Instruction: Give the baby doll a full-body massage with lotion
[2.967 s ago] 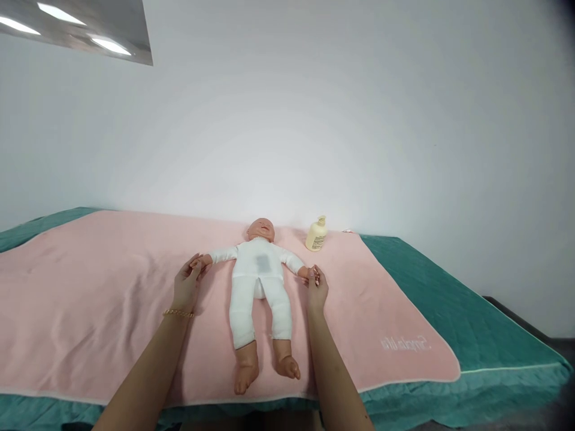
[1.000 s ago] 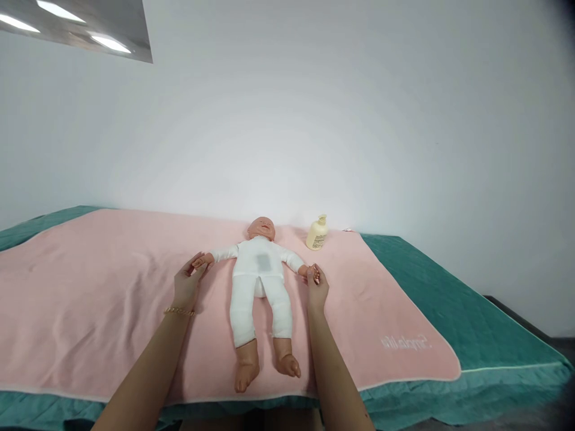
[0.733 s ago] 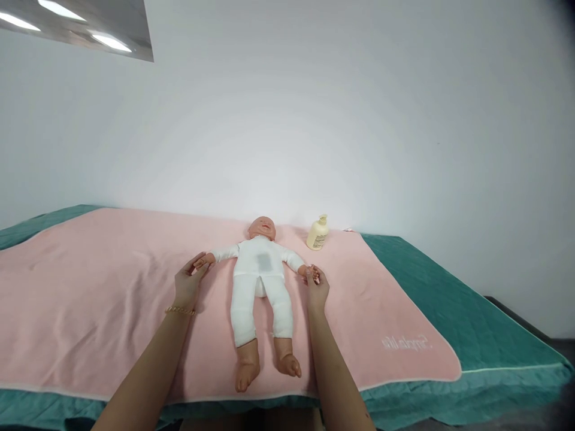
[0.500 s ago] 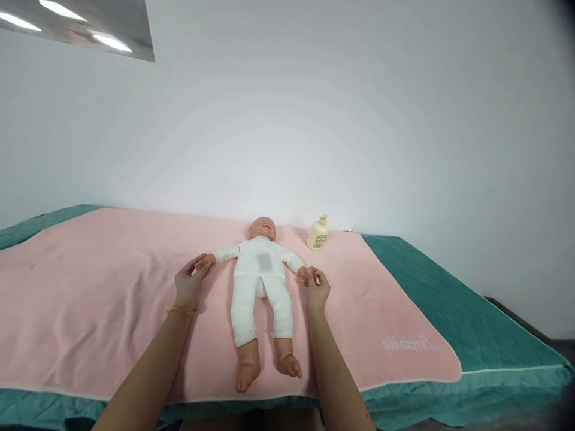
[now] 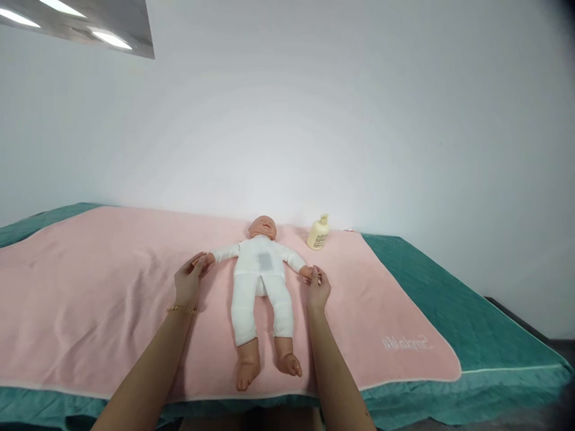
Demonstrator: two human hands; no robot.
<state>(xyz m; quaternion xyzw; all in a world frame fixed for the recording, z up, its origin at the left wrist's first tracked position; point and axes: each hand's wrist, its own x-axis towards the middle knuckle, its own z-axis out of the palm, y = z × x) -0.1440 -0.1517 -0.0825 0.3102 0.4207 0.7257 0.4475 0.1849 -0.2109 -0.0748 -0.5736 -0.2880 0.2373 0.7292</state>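
Observation:
A baby doll (image 5: 259, 266) with a white cloth body lies on its back on a pink blanket (image 5: 112, 287), its feet towards me and its arms spread. My left hand (image 5: 188, 280), with a beaded bracelet at the wrist, pinches the doll's hand on the left side. On the other side, my right hand (image 5: 318, 288) grips the doll's other hand between thumb and fingers. The doll's small fingers are partly hidden by mine. A dark grey patch shows on its chest.
A pale yellow pump bottle (image 5: 318, 233) stands on the blanket, right of the doll's head. Under the blanket is a green quilted mattress (image 5: 431, 299), with its front edge close to me. A white wall (image 5: 287, 120) rises behind it.
Both hands keep hold of the doll's hands. My right thumb and fingertips have shifted slightly on the doll's hand; the doll and bottle stay in place.

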